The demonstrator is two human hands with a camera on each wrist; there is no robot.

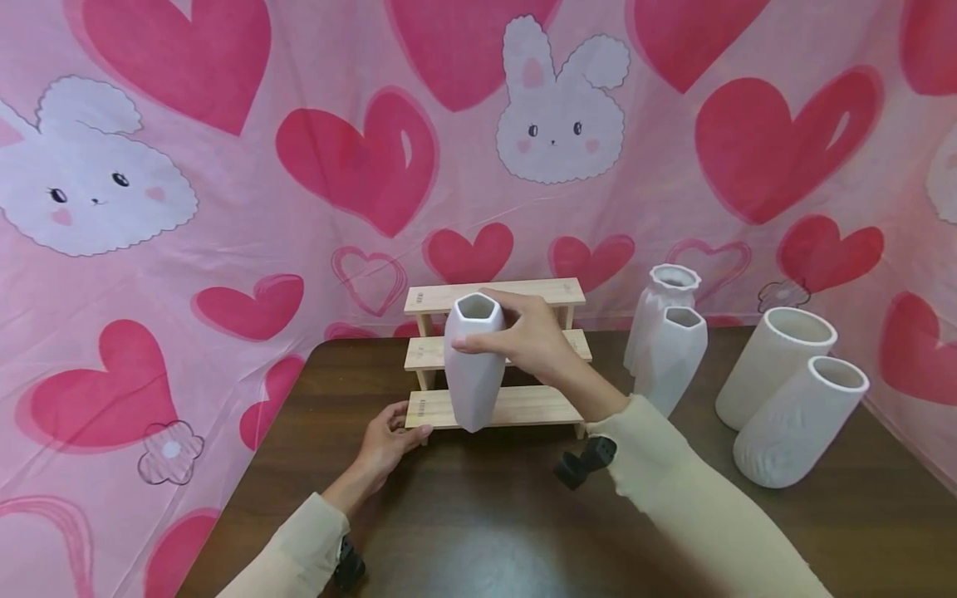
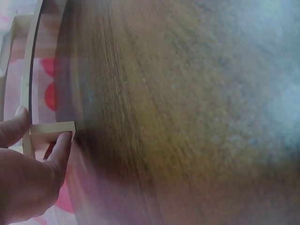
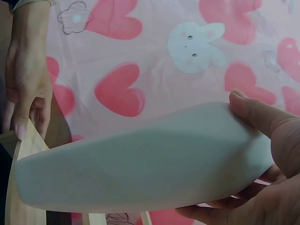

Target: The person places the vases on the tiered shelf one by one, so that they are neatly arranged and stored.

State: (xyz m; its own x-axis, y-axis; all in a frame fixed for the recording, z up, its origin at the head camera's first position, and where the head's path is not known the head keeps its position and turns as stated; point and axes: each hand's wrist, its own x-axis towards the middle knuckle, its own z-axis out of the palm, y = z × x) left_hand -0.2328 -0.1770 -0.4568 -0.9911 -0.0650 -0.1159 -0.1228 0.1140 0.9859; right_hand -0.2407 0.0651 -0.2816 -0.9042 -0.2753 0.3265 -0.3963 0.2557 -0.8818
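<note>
My right hand (image 1: 527, 336) grips a white faceted vase (image 1: 476, 374) near its rim, thumb on one side and fingers round the other. The vase is nearly upright, its five-sided mouth upward, in front of a three-step wooden stand (image 1: 538, 407). In the right wrist view the base of the vase (image 3: 140, 164) overlaps the wooden board (image 3: 28, 187); whether they touch I cannot tell. My left hand (image 1: 385, 444) holds the left end of the lowest step. In the left wrist view its thumb lies against the board and its fingers (image 2: 61, 152) against the leg.
Right of the stand are a white vase with a wavy rim (image 1: 669, 291) and a second faceted vase (image 1: 673, 357). Farther right are two white cylindrical vases (image 1: 777, 365), one textured. A pink cloth (image 1: 463, 199) with hearts and rabbits hangs behind the dark wooden table (image 1: 463, 515).
</note>
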